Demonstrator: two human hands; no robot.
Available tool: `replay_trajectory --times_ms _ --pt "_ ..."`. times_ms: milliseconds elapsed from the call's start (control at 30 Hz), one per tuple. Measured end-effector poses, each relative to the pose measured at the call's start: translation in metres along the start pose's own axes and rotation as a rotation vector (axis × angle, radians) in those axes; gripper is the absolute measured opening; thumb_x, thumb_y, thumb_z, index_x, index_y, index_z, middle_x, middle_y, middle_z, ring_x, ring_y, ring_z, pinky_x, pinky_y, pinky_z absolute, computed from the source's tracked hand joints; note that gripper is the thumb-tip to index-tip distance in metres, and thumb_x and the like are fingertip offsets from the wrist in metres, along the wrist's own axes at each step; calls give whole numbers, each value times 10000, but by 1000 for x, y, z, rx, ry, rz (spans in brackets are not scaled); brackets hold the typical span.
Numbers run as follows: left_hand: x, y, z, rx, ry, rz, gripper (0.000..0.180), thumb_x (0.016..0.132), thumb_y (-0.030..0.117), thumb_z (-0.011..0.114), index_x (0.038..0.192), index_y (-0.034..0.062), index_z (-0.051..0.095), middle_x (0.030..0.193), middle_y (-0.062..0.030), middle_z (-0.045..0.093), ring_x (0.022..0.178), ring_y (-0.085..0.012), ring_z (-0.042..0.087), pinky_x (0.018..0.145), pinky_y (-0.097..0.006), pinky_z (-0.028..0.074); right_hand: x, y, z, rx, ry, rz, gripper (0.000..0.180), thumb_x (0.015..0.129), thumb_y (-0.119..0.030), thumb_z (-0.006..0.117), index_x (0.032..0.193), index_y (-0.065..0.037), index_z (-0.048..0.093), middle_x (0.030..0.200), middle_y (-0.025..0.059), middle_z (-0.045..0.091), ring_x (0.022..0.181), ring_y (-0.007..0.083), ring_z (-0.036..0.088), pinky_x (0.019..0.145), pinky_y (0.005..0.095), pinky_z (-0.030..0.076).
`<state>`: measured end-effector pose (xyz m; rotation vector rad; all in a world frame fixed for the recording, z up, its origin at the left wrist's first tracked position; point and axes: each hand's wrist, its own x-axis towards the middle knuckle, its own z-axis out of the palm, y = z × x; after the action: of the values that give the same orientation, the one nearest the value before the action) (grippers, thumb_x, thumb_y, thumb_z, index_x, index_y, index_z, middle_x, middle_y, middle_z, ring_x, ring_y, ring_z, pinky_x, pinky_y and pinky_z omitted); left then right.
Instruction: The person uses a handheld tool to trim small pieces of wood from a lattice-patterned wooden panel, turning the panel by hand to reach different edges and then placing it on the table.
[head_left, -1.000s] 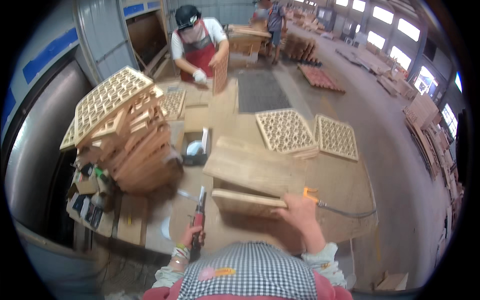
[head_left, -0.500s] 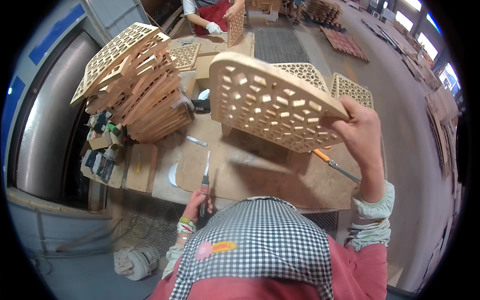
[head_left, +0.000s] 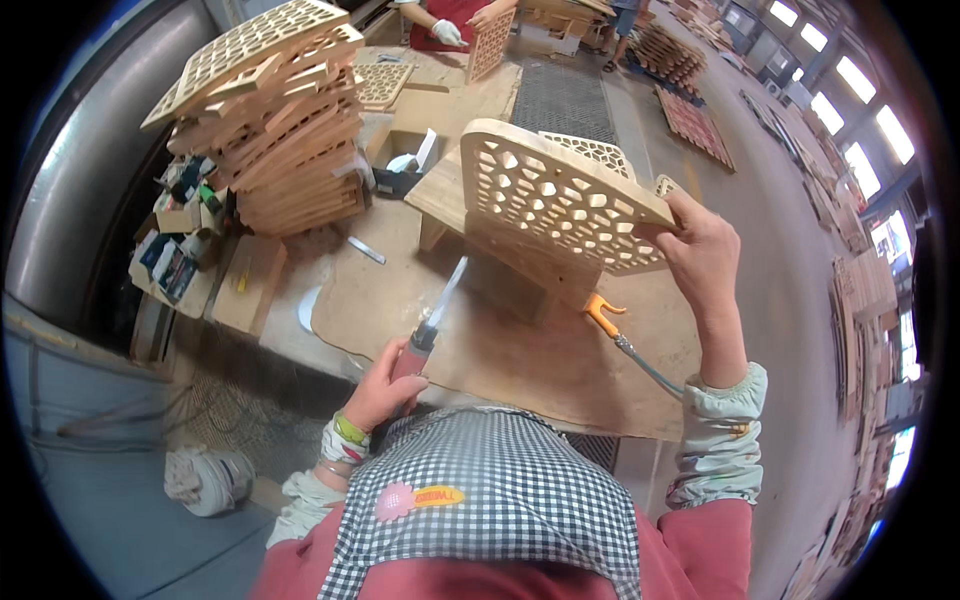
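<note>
My right hand (head_left: 700, 248) grips the right edge of a pale wooden lattice panel (head_left: 560, 195) with many cut-out holes, holding it raised and tilted above the workbench (head_left: 500, 350). My left hand (head_left: 390, 385) is closed round the handle of a thin hand tool (head_left: 432, 320) whose long pale tip points up toward the underside of the panel. An orange-handled air gun (head_left: 603, 313) with a hose lies on the bench just below the panel.
A tall leaning stack of lattice panels (head_left: 275, 120) fills the left of the bench, with small boxes (head_left: 180, 250) beside it. Another person (head_left: 455, 20) with white gloves holds a panel at the far end. Wooden pallets (head_left: 695, 110) lie on the floor at right.
The lattice panel went from lying flat on the bench to being lifted and tilted up in my right hand. My left hand kept hold of the tool, now angled toward the panel.
</note>
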<state>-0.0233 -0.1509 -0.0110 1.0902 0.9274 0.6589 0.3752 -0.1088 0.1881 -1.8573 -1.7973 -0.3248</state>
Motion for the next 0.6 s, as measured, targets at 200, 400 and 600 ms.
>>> replay_trajectory --times_ms 200,400,600 --pt "1 41 41 30 51 59 620 952 214 744 1477 55 453 975 -9 613 666 -67 548 570 -245 466 6 -10 8 -117 -48 -167 246 812 -257 790 852 -68 639 769 107 656 720 330 635 651 457 485" --pt "17 56 57 197 79 174 631 972 260 721 1519 92 457 931 -9 591 613 -60 522 533 -239 450 10 -31 14 -123 -167 -88 295 868 -345 744 840 -72 634 722 113 668 703 314 674 639 456 492" --pt "25 69 76 324 113 199 714 968 353 726 1555 71 432 1113 -78 690 755 -143 651 638 -302 543 13 -21 30 -227 57 -261 318 888 -367 735 812 -87 606 665 129 651 630 330 656 572 442 480"
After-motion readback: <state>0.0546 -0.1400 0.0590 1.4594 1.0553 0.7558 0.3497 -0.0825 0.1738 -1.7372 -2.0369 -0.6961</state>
